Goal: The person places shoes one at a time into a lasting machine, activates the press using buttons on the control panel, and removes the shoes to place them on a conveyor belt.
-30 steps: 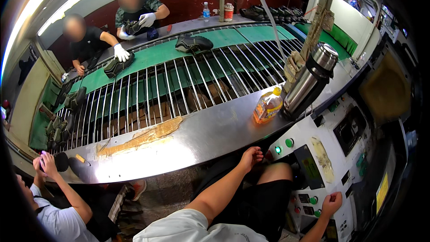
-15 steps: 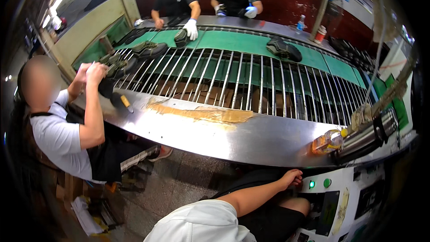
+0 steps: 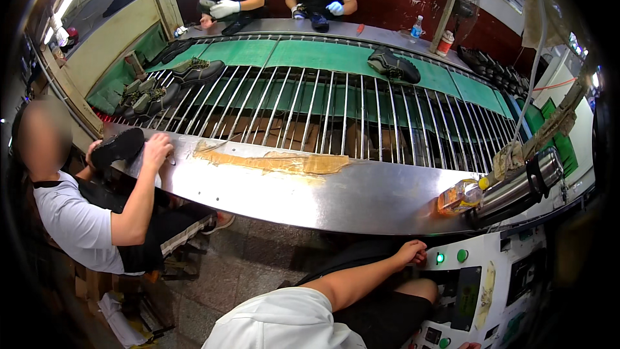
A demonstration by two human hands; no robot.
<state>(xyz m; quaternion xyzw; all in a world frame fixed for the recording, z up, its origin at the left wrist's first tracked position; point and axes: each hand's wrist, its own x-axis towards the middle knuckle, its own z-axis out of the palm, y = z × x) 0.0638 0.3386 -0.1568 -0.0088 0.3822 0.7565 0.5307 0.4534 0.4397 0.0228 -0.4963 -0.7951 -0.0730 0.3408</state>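
My left hand (image 3: 411,253) is beside the upper left corner of a white control panel (image 3: 475,245), close to its glowing green lamp. Its fingers are loosely bent and I see nothing in them. Only a sliver of my right hand (image 3: 470,346) shows at the bottom edge, over the lower panel, its fingers cut off by the frame. Green buttons (image 3: 462,256) and dark inset displays sit on the panel. Beyond my left hand, a steel ledge (image 3: 374,200) carries an orange drink bottle (image 3: 460,197) with a yellow cap and a steel flask (image 3: 523,187).
A conveyor of metal rods (image 3: 303,110) with green mats (image 3: 310,56) carries dark shoes (image 3: 392,66). Brown tape (image 3: 271,160) covers part of the ledge. At left, a seated person holds a dark shoe (image 3: 118,147). Two gloved people work across the conveyor.
The person at left has lifted a dark shoe and reached to the yellow-handled tool's spot. Across, a gloved person has taken a shoe off the conveyor. My left hand stays by the panel.
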